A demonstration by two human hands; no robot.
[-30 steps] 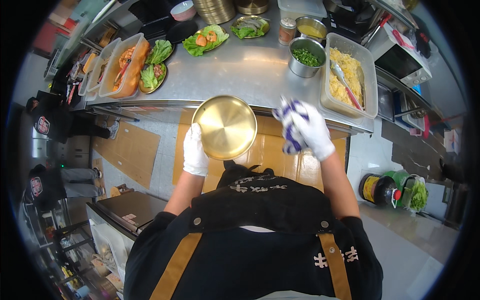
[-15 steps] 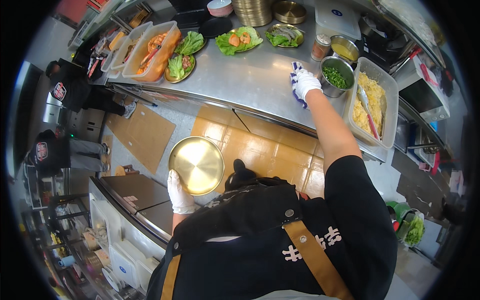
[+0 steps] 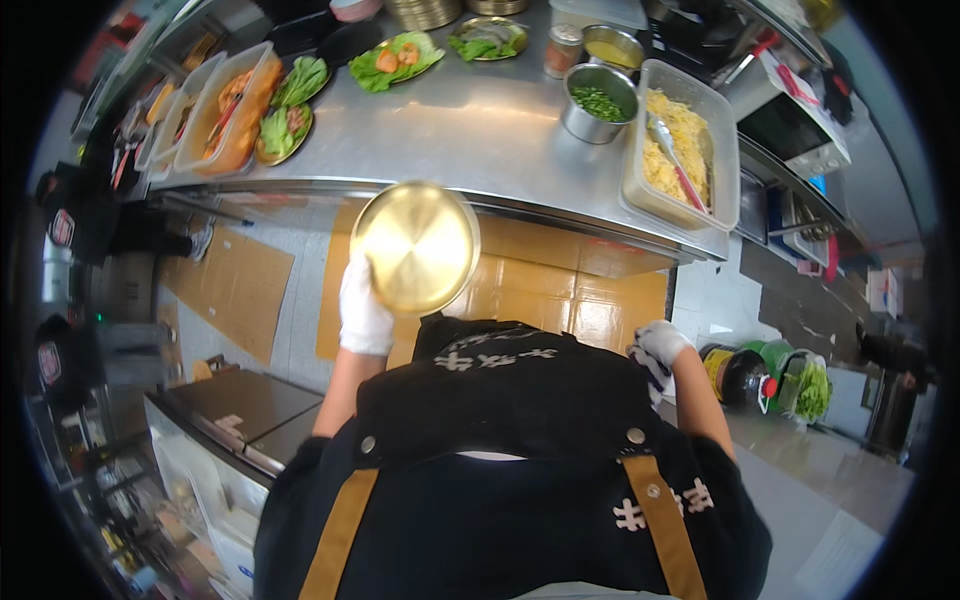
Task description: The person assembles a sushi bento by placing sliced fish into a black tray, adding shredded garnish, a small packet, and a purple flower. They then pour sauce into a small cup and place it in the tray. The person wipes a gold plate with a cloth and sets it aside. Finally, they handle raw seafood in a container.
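Note:
My left hand (image 3: pixel 364 310), in a white glove, grips the lower left rim of an empty round gold plate (image 3: pixel 416 246) and holds it up in front of the steel counter's front edge (image 3: pixel 480 130). My right hand (image 3: pixel 655 352), also gloved in white, is down at my right side, closed on a white and blue cloth (image 3: pixel 641 364) beside my black apron. On the counter stand a clear tub of shredded yellow food with tongs (image 3: pixel 682 140) and a steel pot of chopped greens (image 3: pixel 597 102).
Plates of lettuce with toppings (image 3: pixel 397 58) and tubs of orange food (image 3: pixel 236 100) line the counter's far and left side. Cardboard sheets (image 3: pixel 232 285) lie on the floor. A low steel cabinet (image 3: pixel 240 405) is at my left; bottles and greens (image 3: pixel 775 378) at my right.
My left hand has lifted the gold plate from low at my side up to counter height. My right hand has drawn back from the pot of greens down to my right side.

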